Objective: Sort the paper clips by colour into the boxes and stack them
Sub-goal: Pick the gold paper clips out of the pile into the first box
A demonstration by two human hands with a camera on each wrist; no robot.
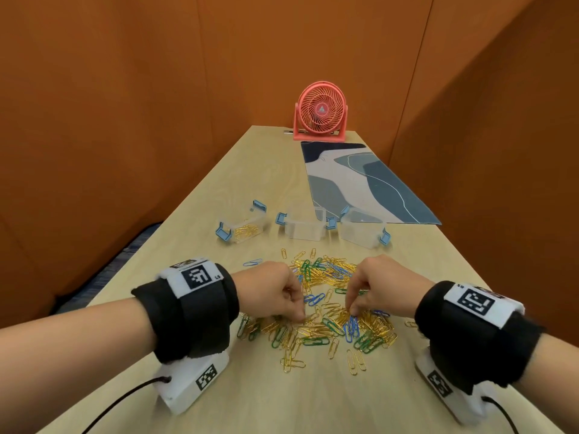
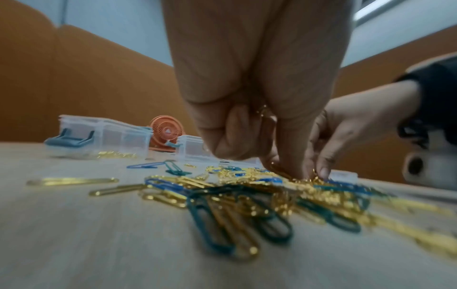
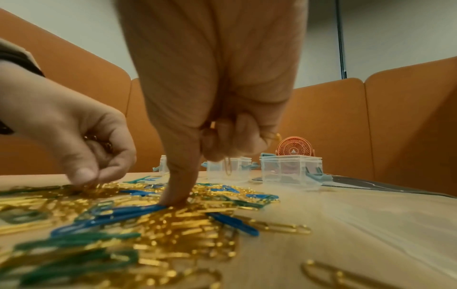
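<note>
A mixed pile of gold, green and blue paper clips [image 1: 329, 321] lies on the table in front of me. My left hand [image 1: 299, 317] reaches into its left side, its fingers curled round gold clips [image 2: 263, 112] kept in the palm, its tips on more gold ones. My right hand [image 1: 352, 310] presses one fingertip [image 3: 175, 197] down beside a blue clip [image 3: 138, 212]; its other fingers curl round gold clips [image 3: 273, 135], and one dangles. Behind the pile stand three clear boxes with blue latches: the left box [image 1: 242, 228] holds gold clips; the middle box [image 1: 304, 230] and right box [image 1: 360, 230] look empty.
A pink desk fan [image 1: 321, 112] stands at the table's far end, with a blue patterned mat [image 1: 360, 183] lying in front of it on the right. Orange partition walls close in both sides. Loose clips [image 1: 252, 262] lie scattered around the pile's edges.
</note>
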